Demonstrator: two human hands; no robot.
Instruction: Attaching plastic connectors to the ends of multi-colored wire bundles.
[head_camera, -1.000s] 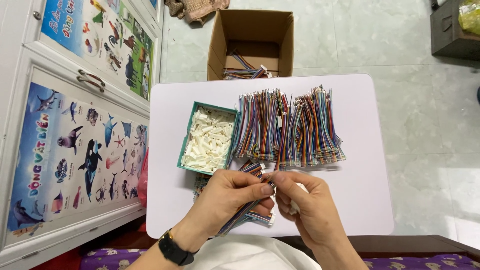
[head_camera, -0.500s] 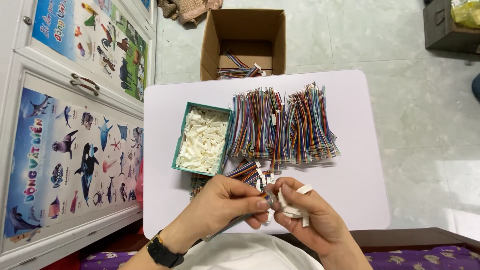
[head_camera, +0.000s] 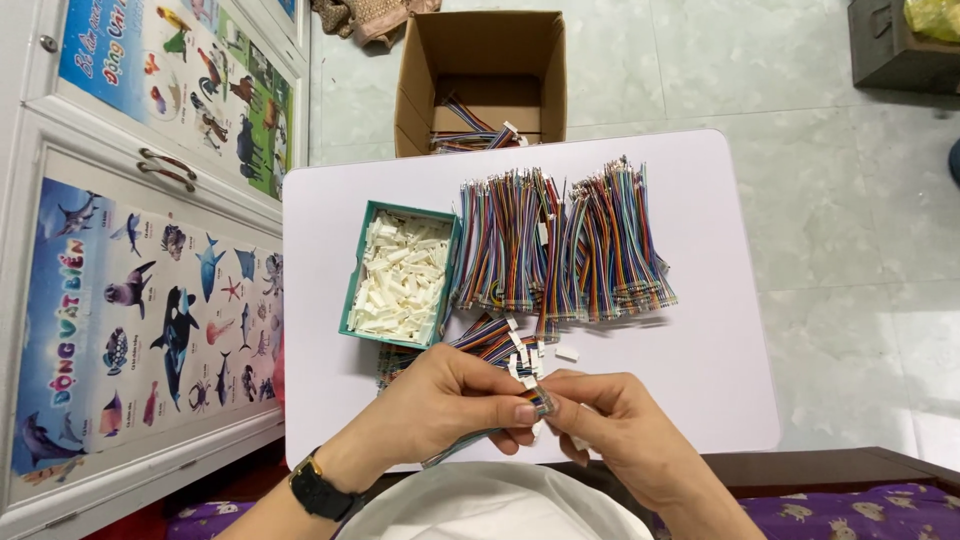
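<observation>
Where the two hands meet low over the white rectangular bench (head_camera: 700, 400), the left hand (head_camera: 440, 405) and the right hand (head_camera: 620, 430) press their fingertips together on the end of a short multicoloured ribbon cable (head_camera: 543, 400), both closed on it. The rest of that cable runs down and to the left under the left palm. The left wrist wears a black wristwatch (head_camera: 318, 490). Just beyond the hands lies a small heap of finished ribbon cables with white plugs (head_camera: 495, 338), and one loose white plastic connector (head_camera: 567, 353) sits beside it. Farther out stand two large bundles of rainbow-coloured wires (head_camera: 560, 245), touching each other. To their left is a teal rectangular tray (head_camera: 350, 290) filled with white connector housings. Beyond the bench, on the tiled floor, an open brown cardboard box (head_camera: 480, 50) holds more coloured cables.
</observation>
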